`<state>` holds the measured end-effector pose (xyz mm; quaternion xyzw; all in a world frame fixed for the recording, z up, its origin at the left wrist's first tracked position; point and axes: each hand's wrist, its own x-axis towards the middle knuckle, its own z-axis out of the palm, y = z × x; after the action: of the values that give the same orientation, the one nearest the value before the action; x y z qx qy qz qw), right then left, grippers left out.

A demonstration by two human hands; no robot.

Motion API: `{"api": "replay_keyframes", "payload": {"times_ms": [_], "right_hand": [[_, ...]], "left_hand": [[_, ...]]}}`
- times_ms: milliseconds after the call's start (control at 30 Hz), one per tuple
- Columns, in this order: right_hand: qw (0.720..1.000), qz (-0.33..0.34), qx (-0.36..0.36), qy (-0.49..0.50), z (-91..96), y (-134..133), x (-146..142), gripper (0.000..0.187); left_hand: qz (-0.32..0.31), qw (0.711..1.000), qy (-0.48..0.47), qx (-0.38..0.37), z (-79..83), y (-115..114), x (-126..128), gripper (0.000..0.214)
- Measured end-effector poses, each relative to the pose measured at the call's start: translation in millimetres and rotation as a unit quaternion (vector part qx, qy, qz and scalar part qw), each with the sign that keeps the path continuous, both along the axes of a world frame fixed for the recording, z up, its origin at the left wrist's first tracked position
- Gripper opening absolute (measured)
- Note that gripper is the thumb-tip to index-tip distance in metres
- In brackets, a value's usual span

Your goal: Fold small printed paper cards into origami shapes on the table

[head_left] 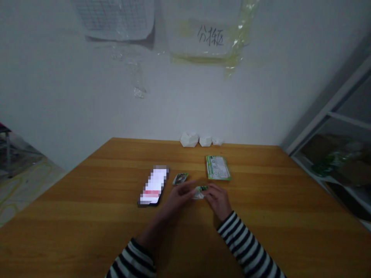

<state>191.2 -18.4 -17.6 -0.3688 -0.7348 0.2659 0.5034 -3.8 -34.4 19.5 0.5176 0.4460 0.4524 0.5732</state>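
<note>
Between my two hands is a small white packet with green on its upper part (198, 194), held just above the wooden table (261, 231). My left hand (180, 195) is closed with its fingertips on the packet's left side. On its other side, my right hand (218, 199) pinches the packet's edge. Just beyond my left hand lies a small flat packet with a green edge and a dark picture (180, 178). A larger green and white printed packet (218, 168) lies flat beyond my right hand. What the small lettering says is too blurred to read.
Left of my hands lies a phone with a lit, pixelated screen (154, 186). Several white folded paper pieces (189, 139) stand along the table's back edge by the wall. Taped paper sheets (208, 36) hang above. On the right is a shelf unit (333, 154) holding various items.
</note>
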Motion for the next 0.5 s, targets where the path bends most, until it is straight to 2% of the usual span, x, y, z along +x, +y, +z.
{"api": "replay_keyframes", "payload": {"times_ms": [67, 167, 233, 300, 400, 467, 500], "right_hand": [[0.998, 0.017, 0.03, -0.051, 0.7, -3.1, 0.6, 0.022], [0.995, 0.029, 0.046, -0.089, 0.2, -6.9, -2.9, 0.024], [0.995, 0.038, 0.037, -0.087, -0.6, -6.8, -5.8, 0.024], [0.996, 0.05, 0.012, -0.072, -1.4, -4.8, -8.3, 0.022], [0.998, 0.038, -0.041, -0.037, -2.9, -1.4, -12.0, 0.02], [0.998, 0.02, -0.065, -0.004, -4.1, -0.4, -14.3, 0.02], [0.997, 0.012, -0.072, 0.012, -4.7, -0.3, -15.2, 0.019]], "left_hand": [[0.037, 0.999, 0.034, -0.003, -2.2, 2.4, 0.1, 0.045], [-0.002, 0.994, 0.111, -0.007, -10.7, 5.1, -0.7, 0.036], [-0.004, 0.986, 0.167, 0.009, -15.6, 4.4, -0.9, 0.031], [0.012, 0.968, 0.243, 0.057, -18.1, 1.6, -0.1, 0.023], [0.03, 0.92, 0.361, 0.149, -18.0, -3.8, 2.3, 0.02], [0.03, 0.901, 0.391, 0.183, -16.4, -5.7, 3.8, 0.022], [0.028, 0.903, 0.385, 0.189, -15.3, -5.9, 4.3, 0.022]]}}
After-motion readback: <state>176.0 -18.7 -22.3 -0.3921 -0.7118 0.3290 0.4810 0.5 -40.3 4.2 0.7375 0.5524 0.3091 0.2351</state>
